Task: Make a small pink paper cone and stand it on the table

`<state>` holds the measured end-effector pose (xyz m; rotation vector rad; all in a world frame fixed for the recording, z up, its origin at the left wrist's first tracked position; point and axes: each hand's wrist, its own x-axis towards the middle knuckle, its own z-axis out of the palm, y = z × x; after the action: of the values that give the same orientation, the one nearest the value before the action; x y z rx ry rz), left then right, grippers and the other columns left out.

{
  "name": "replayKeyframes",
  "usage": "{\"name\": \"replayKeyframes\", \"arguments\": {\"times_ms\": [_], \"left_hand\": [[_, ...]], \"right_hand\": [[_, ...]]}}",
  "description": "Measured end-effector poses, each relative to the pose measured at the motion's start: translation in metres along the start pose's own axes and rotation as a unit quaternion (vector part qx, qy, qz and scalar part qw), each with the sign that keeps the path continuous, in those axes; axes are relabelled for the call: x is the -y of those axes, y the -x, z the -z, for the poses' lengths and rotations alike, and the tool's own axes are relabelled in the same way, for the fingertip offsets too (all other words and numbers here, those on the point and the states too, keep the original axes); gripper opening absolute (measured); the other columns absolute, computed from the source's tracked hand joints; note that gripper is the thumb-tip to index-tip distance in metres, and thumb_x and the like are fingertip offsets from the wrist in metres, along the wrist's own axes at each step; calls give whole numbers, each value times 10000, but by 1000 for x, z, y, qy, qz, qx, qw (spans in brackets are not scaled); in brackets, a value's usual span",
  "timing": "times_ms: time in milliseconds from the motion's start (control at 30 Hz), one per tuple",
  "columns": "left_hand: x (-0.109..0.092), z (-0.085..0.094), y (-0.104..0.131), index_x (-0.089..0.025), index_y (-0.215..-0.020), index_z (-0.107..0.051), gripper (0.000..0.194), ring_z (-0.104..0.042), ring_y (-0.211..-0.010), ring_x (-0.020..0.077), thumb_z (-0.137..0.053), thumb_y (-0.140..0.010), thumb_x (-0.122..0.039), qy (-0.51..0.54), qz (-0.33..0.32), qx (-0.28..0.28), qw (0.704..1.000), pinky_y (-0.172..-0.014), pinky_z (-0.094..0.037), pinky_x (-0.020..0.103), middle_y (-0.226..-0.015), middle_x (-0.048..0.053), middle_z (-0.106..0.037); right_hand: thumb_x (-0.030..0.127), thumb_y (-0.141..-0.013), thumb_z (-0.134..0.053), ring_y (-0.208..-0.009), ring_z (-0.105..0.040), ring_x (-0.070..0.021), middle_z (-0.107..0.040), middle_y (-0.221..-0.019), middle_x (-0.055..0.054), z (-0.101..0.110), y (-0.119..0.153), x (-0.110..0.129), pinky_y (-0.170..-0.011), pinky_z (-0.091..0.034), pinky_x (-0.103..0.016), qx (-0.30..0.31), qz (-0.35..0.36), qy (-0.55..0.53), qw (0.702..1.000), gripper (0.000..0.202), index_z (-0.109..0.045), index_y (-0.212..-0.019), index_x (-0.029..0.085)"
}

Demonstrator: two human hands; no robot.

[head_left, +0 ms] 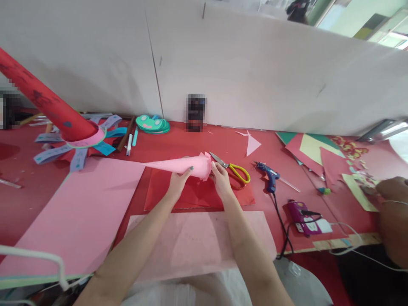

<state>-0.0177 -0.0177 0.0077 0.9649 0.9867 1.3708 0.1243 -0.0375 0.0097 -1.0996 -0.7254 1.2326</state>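
A pink paper cone [172, 165] lies nearly level above the red table, its tip to the left and its wide end, edged with folded tabs, to the right. My left hand [180, 180] holds the cone from below near its middle, thumb on its side. The fingers of my right hand [219, 173] pinch the tabs at the wide end. Beneath my hands is a red sheet [168, 193]. Just right of the cone lie scissors with yellow handles [239, 172], partly behind my right hand.
A tall red cone [60, 106] with paper strips stands left, near a large pink sheet [79, 204]. At right are a blue glue gun [270, 175] with its cord, a purple power strip [302, 216], coloured paper [315, 148] and another person's arm [395, 212].
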Motion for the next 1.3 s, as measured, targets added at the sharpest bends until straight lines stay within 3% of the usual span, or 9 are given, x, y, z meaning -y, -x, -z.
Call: {"name": "replayKeyframes", "arguments": {"times_ms": [267, 467, 967, 1300], "left_hand": [[3, 1, -2, -142, -1079, -639, 484, -611, -1070, 243, -734, -647, -339, 10, 7, -16, 1000, -982, -432, 366, -1086, 103, -688], [-1, -2, -1, -140, -1057, -649, 484, -605, -1085, 255, -744, -623, -331, -4, 14, -27, 1000, -986, -433, 383, -1082, 110, -690], [6, 2, -4, -155, -1089, -639, 456, -597, -1095, 241, -710, -680, -345, -15, -15, -39, 999, -983, -435, 358, -1143, 113, -660], [2, 0, -3, -142, -1048, -646, 454, -613, -1069, 246, -724, -646, -339, 2, -4, -34, 999, -971, -446, 364, -1108, 121, -676]], "right_hand": [[512, -701, -659, -560, -430, -93, -473, -564, 53, 1, 0, -3, -604, -393, -239, 0, 45, 70, 996, 388, -482, -560, 196], [509, -714, -652, -545, -409, -87, -445, -550, 60, 1, -1, -3, -588, -379, -233, 2, 32, 69, 997, 396, -464, -558, 197], [452, -687, -686, -621, -540, -107, -577, -666, 34, -1, -1, -5, -637, -476, -245, 10, 1, 11, 1000, 260, -640, -708, 197], [389, -688, -712, -518, -480, -89, -511, -562, 56, -2, 2, 0, -525, -421, -225, 39, 3, -48, 998, 279, -547, -569, 197]]}}
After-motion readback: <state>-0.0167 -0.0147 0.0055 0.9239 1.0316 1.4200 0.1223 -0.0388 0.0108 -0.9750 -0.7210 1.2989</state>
